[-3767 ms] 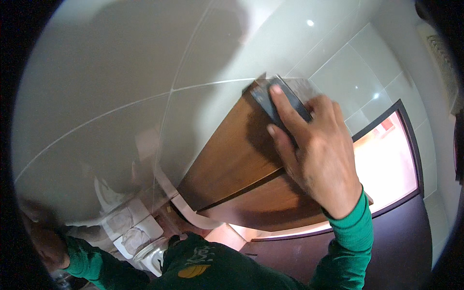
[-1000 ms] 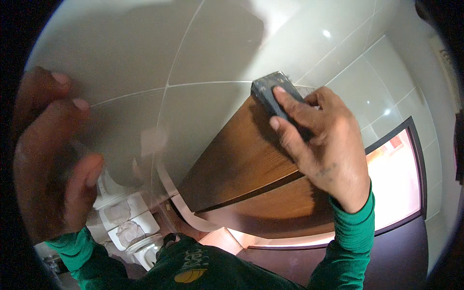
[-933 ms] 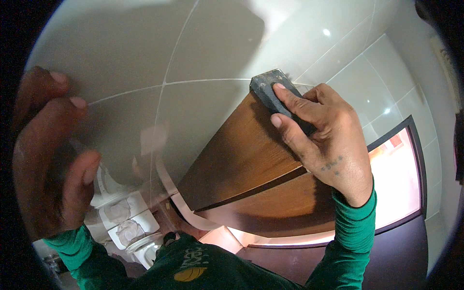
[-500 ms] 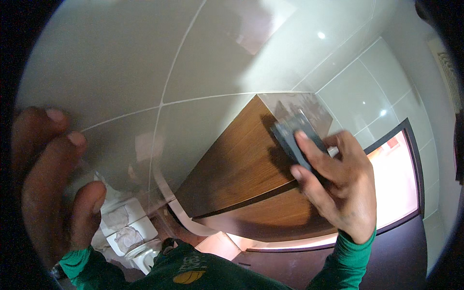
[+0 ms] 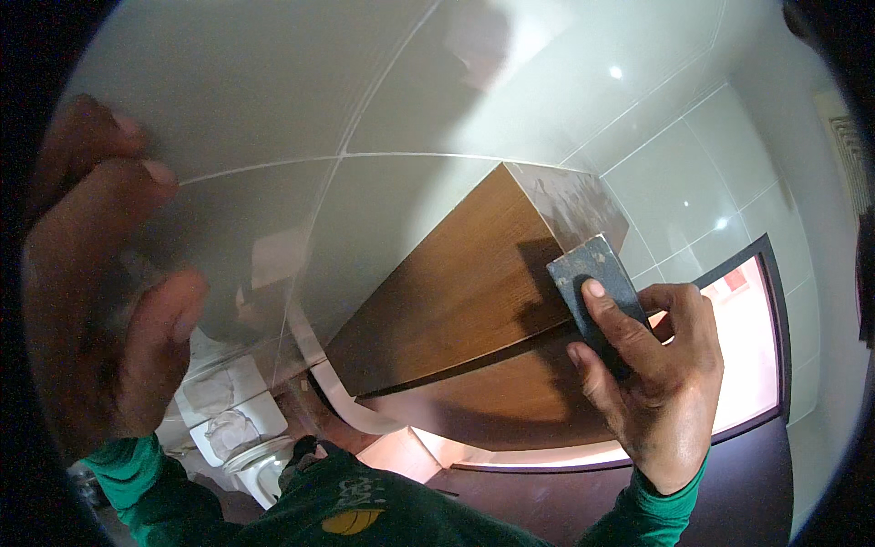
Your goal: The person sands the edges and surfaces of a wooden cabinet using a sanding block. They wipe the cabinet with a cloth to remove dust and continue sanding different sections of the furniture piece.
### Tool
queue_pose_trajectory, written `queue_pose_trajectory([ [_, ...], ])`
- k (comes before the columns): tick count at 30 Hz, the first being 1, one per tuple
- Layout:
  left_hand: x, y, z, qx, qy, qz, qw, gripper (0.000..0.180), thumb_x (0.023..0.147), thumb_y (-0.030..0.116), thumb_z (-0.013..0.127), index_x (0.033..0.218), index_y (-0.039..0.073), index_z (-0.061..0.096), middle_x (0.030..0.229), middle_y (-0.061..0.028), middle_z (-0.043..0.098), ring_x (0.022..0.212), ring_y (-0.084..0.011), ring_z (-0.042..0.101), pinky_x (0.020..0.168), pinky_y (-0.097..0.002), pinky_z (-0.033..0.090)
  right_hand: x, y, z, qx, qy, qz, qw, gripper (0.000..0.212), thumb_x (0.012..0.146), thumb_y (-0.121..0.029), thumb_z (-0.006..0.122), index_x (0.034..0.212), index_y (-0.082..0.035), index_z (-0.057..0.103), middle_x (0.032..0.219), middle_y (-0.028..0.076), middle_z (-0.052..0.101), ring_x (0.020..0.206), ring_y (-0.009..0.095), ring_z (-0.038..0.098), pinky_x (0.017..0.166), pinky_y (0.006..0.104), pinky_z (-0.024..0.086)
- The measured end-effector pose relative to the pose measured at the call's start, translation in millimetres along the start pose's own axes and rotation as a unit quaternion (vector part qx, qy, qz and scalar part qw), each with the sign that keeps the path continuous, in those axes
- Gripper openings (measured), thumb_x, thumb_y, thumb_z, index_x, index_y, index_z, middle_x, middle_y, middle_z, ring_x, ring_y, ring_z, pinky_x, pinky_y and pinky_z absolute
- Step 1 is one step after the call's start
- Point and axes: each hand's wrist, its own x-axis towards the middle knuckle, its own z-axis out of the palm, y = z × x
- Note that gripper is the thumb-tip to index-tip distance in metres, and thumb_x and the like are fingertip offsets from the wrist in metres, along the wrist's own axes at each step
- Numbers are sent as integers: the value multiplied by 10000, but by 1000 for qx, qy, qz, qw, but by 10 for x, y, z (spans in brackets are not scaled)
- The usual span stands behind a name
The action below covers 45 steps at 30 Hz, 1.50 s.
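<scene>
My right hand grips a dark grey sanding block, thumb and fingers pressed on its sides. Pale dust specks its upper edge. The block is close in front of a brown wood-grain cabinet, near its narrow top face, which is grey and smeared with whitish marks. Whether the block touches the wood I cannot tell. Near the left rim, my left hand is raised close to the camera, its fingers bent and its thumb apart, with nothing seen between them. It lies in front of the tiled wall.
Large glossy tiles cover the wall beside the cabinet. A white toilet stands low at the left. At the right a dark-framed bright opening sits behind my right hand, with a dark purple panel below it.
The sanding block has come down and slightly right, away from the cabinet's top corner, and is tilted differently. My left hand appears higher. The whole view has shifted a little.
</scene>
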Motion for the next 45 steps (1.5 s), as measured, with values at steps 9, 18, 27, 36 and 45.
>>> queue_pose_trajectory([
  [9, -164, -104, 198, 31, -22, -33, 999, 552, 968, 264, 629, 1446, -3, 555, 1555, -196, 484, 1504, -355, 368, 1243, -490, 265, 649, -171, 437, -19, 64, -75, 995, 469, 725, -153, 897, 1183, -144, 796, 931, 112, 595, 824, 261, 599, 697, 398, 525],
  [18, -10, -14, -49, 17, -12, 18, 1000, 556, 974, 314, 632, 1426, -3, 568, 1542, -205, 480, 1476, -369, 394, 1221, -515, 290, 114, -119, 78, -39, 8, -16, 999, 504, 687, -160, 911, 1179, -162, 800, 972, 115, 612, 838, 243, 603, 682, 382, 535],
  [27, 21, 1, -23, -3, 3, 18, 1000, 545, 962, 318, 647, 1395, -8, 588, 1471, -222, 536, 1419, -397, 452, 1199, -515, 323, 676, -218, 385, -30, 54, -68, 996, 426, 755, -185, 877, 1171, -143, 794, 948, 118, 600, 873, 270, 607, 746, 394, 535],
  [36, 29, 13, -92, 8, 10, 27, 1000, 530, 915, 262, 669, 1367, -4, 600, 1449, -210, 552, 1392, -386, 476, 1183, -495, 346, 348, -193, 237, -35, 45, -44, 997, 431, 746, -194, 889, 1164, -139, 800, 926, 116, 611, 840, 262, 619, 719, 387, 540],
  [45, 15, -2, 48, -55, 54, 23, 997, 490, 898, 164, 665, 1353, -7, 603, 1442, -225, 547, 1373, -377, 488, 1153, -489, 378, 623, -140, 491, 18, 76, -49, 996, 426, 775, -162, 873, 1192, -137, 788, 955, 142, 654, 855, 266, 636, 726, 380, 546],
])
